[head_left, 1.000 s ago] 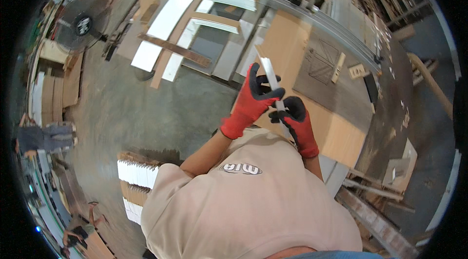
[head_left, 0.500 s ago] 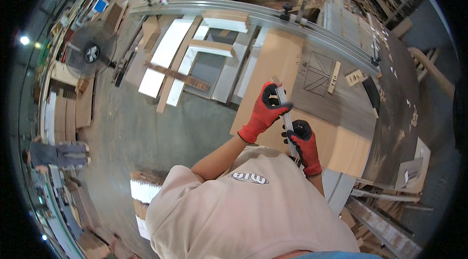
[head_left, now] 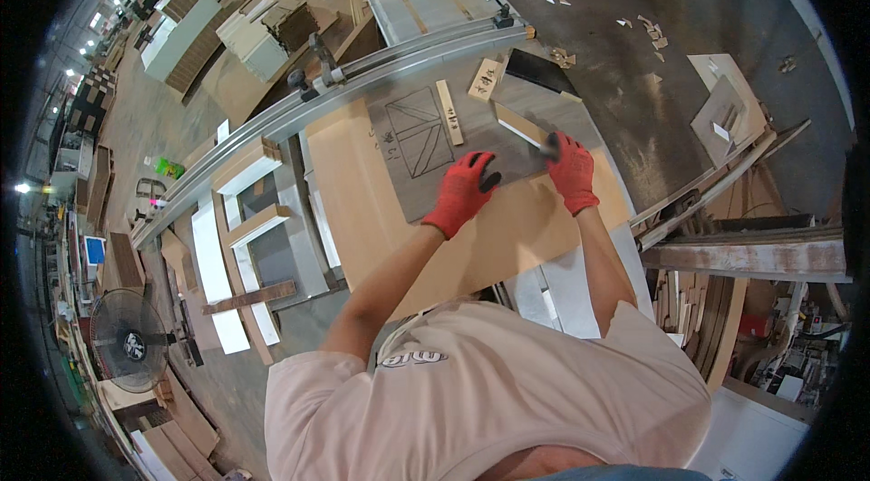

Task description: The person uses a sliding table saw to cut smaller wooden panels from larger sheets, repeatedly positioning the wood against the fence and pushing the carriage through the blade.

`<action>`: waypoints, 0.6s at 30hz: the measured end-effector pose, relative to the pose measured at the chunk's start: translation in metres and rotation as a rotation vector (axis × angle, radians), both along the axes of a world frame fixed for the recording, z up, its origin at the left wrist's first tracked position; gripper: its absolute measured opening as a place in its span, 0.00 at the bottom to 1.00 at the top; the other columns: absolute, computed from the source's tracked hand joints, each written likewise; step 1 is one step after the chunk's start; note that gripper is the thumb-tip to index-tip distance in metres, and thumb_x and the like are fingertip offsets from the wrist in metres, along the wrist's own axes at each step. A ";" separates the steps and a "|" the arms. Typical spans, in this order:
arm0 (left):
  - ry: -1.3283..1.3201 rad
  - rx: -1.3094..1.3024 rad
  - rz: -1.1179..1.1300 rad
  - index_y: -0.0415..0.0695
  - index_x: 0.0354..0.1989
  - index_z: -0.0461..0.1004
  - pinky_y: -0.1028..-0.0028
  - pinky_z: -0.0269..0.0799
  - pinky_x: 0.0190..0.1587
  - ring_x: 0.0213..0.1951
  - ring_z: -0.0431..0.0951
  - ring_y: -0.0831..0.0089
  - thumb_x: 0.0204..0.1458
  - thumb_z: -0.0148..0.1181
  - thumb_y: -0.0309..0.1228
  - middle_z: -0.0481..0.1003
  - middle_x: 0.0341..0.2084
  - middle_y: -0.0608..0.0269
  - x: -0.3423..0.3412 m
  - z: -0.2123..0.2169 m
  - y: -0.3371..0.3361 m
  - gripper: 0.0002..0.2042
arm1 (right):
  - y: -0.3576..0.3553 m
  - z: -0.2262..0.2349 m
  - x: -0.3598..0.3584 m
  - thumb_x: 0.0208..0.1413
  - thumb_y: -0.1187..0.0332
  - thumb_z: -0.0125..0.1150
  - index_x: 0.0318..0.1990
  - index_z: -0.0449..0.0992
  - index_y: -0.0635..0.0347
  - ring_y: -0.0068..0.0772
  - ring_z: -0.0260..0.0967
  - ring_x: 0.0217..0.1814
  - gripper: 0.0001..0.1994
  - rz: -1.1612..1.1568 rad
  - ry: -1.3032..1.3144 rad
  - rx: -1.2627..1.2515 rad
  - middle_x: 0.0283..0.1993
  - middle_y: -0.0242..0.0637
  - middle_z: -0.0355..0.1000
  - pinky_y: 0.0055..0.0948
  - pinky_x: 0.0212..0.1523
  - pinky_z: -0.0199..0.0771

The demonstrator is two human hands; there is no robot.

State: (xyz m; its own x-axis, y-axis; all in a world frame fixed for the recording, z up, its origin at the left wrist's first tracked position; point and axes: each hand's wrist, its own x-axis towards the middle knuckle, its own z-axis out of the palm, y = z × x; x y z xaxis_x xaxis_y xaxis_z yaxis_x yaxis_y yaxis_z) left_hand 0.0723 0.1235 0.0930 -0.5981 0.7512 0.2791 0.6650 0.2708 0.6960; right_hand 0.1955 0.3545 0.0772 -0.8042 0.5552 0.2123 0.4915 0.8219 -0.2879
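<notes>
Hands lowered onto grey panel (head_left: 426, 150), left hand (head_left: 465, 189) flat, right hand (head_left: 571, 168) gripping strip (head_left: 518, 129)

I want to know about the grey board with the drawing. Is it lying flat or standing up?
Lying flat. The grey board rests face-up on the brown board, with the left hand pressed on top.

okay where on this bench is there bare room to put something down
Bare tan board lies left of the left hand, between the metal rail and the bench's near edge. More shows below the right hand. It is crowded on the grey panel: a wood strip, a small block, a dark piece. The dark top beyond carries scattered offcuts.
</notes>
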 end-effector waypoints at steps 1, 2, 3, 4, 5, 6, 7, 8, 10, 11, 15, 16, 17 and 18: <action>0.139 -0.048 -0.056 0.48 0.56 0.70 0.59 0.72 0.49 0.49 0.74 0.53 0.46 0.68 0.34 0.71 0.49 0.54 -0.007 -0.008 0.016 0.26 | 0.014 -0.001 -0.005 0.46 0.62 0.70 0.59 0.68 0.51 0.46 0.68 0.57 0.30 -0.015 -0.023 0.009 0.56 0.39 0.72 0.44 0.56 0.68; 0.166 -0.053 -0.105 0.50 0.57 0.69 0.57 0.71 0.51 0.50 0.73 0.52 0.46 0.67 0.35 0.72 0.49 0.53 -0.012 -0.012 0.031 0.26 | 0.027 -0.003 -0.010 0.46 0.61 0.70 0.60 0.67 0.51 0.46 0.67 0.58 0.31 -0.029 -0.049 0.022 0.57 0.39 0.71 0.45 0.57 0.67; 0.210 -0.065 -0.118 0.50 0.57 0.69 0.58 0.71 0.50 0.50 0.73 0.53 0.47 0.66 0.35 0.72 0.49 0.53 -0.018 -0.014 0.048 0.26 | 0.037 -0.006 -0.014 0.46 0.61 0.70 0.61 0.67 0.50 0.46 0.66 0.59 0.32 -0.035 -0.056 0.043 0.57 0.39 0.71 0.46 0.58 0.66; 0.251 -0.078 -0.132 0.51 0.57 0.69 0.58 0.71 0.50 0.50 0.73 0.54 0.47 0.66 0.35 0.72 0.49 0.53 -0.024 -0.019 0.067 0.26 | 0.050 -0.011 -0.018 0.46 0.61 0.70 0.61 0.67 0.50 0.46 0.66 0.60 0.32 -0.043 -0.066 0.064 0.58 0.39 0.70 0.47 0.59 0.65; 0.289 -0.094 -0.138 0.51 0.58 0.69 0.58 0.71 0.50 0.51 0.73 0.55 0.48 0.65 0.35 0.72 0.49 0.53 -0.030 -0.022 0.083 0.26 | 0.058 -0.013 -0.024 0.46 0.61 0.70 0.62 0.66 0.50 0.46 0.65 0.61 0.33 -0.043 -0.077 0.084 0.58 0.39 0.70 0.48 0.60 0.64; 0.304 -0.107 -0.117 0.52 0.58 0.69 0.58 0.71 0.49 0.50 0.73 0.55 0.49 0.64 0.36 0.72 0.49 0.53 -0.038 -0.023 0.100 0.25 | 0.067 -0.014 -0.030 0.46 0.61 0.70 0.62 0.66 0.50 0.47 0.63 0.62 0.33 -0.033 -0.083 0.082 0.59 0.40 0.68 0.49 0.62 0.63; 0.314 -0.121 -0.115 0.52 0.58 0.69 0.58 0.71 0.48 0.50 0.74 0.55 0.50 0.63 0.37 0.72 0.48 0.53 -0.044 -0.027 0.123 0.25 | 0.077 -0.017 -0.032 0.46 0.61 0.70 0.63 0.66 0.49 0.49 0.62 0.63 0.33 -0.041 -0.096 0.077 0.61 0.41 0.67 0.50 0.63 0.61; 0.326 -0.138 -0.107 0.53 0.59 0.69 0.58 0.71 0.48 0.49 0.74 0.55 0.51 0.62 0.37 0.72 0.48 0.53 -0.052 -0.030 0.142 0.24 | 0.083 -0.019 -0.036 0.46 0.61 0.70 0.63 0.65 0.48 0.50 0.61 0.64 0.34 -0.043 -0.106 0.069 0.62 0.42 0.66 0.51 0.64 0.59; 0.362 -0.208 -0.080 0.54 0.59 0.69 0.57 0.72 0.45 0.47 0.75 0.55 0.53 0.60 0.38 0.72 0.46 0.54 -0.065 -0.044 0.183 0.23 | 0.096 -0.026 -0.040 0.47 0.60 0.70 0.64 0.65 0.46 0.54 0.58 0.65 0.34 -0.099 -0.094 0.110 0.64 0.45 0.63 0.52 0.65 0.58; 0.377 -0.248 -0.045 0.55 0.59 0.69 0.57 0.73 0.44 0.46 0.76 0.55 0.54 0.59 0.39 0.73 0.46 0.54 -0.072 -0.046 0.192 0.22 | 0.095 -0.025 -0.046 0.47 0.60 0.70 0.64 0.65 0.46 0.56 0.57 0.66 0.34 -0.104 -0.088 0.132 0.65 0.46 0.61 0.52 0.66 0.57; 0.306 -0.310 0.064 0.56 0.57 0.71 0.57 0.74 0.40 0.41 0.78 0.56 0.55 0.58 0.39 0.74 0.45 0.58 -0.087 -0.052 0.210 0.20 | 0.096 -0.018 -0.049 0.47 0.57 0.70 0.63 0.65 0.44 0.59 0.53 0.67 0.34 -0.235 -0.046 0.257 0.67 0.48 0.56 0.54 0.66 0.56; 0.327 -0.275 0.059 0.56 0.57 0.71 0.58 0.74 0.40 0.41 0.78 0.56 0.53 0.60 0.40 0.74 0.44 0.58 -0.096 -0.060 0.209 0.21 | 0.090 -0.008 -0.050 0.47 0.53 0.70 0.64 0.64 0.50 0.58 0.59 0.65 0.36 -0.435 -0.034 0.171 0.62 0.50 0.63 0.51 0.63 0.61; 0.323 -0.267 0.040 0.56 0.57 0.71 0.58 0.74 0.40 0.41 0.78 0.56 0.52 0.60 0.40 0.74 0.44 0.58 -0.094 -0.057 0.213 0.22 | 0.100 -0.015 -0.044 0.47 0.53 0.70 0.64 0.64 0.52 0.58 0.62 0.63 0.37 -0.458 -0.020 0.061 0.60 0.51 0.65 0.50 0.62 0.63; 0.318 -0.260 0.024 0.56 0.57 0.70 0.58 0.74 0.40 0.41 0.78 0.56 0.52 0.61 0.40 0.74 0.43 0.57 -0.092 -0.054 0.215 0.22 | 0.115 -0.022 -0.037 0.47 0.52 0.70 0.64 0.63 0.55 0.57 0.64 0.61 0.37 -0.480 -0.004 -0.050 0.58 0.52 0.68 0.49 0.60 0.65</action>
State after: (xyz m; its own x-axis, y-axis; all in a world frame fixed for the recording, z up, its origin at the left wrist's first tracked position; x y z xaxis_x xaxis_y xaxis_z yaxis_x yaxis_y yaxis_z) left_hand -0.0192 0.3389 0.0392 -0.5309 0.8080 0.2554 0.8271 0.4286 0.3635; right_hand 0.1588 0.4698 0.0550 -0.4554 0.8733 0.1733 0.8132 0.4872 -0.3182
